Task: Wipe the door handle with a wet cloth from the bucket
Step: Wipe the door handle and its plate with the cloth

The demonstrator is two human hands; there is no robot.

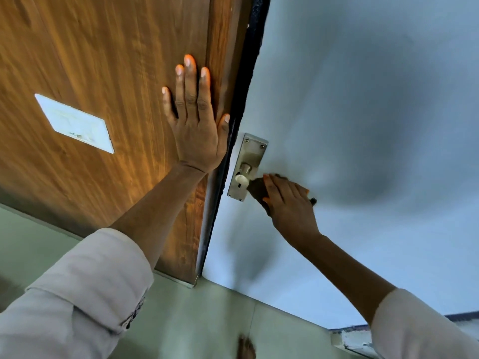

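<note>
A metal door handle plate [251, 154] with a pale knob [241, 178] is fixed on the light blue door [363, 112], near its left edge. My right hand [287, 203] presses a dark brown cloth [256, 189] against the lower right of the plate, where the lever lies hidden under it. My left hand [195, 117] lies flat, fingers spread, on the brown wooden panel [90, 60] to the left of the door's edge. No bucket is in view.
A white rectangular plate [75, 123] is mounted on the wooden panel. A dark strip [243, 94] runs between the panel and the blue door. Pale green floor tiles [181, 320] lie below, with a bare foot [246, 348] at the bottom edge.
</note>
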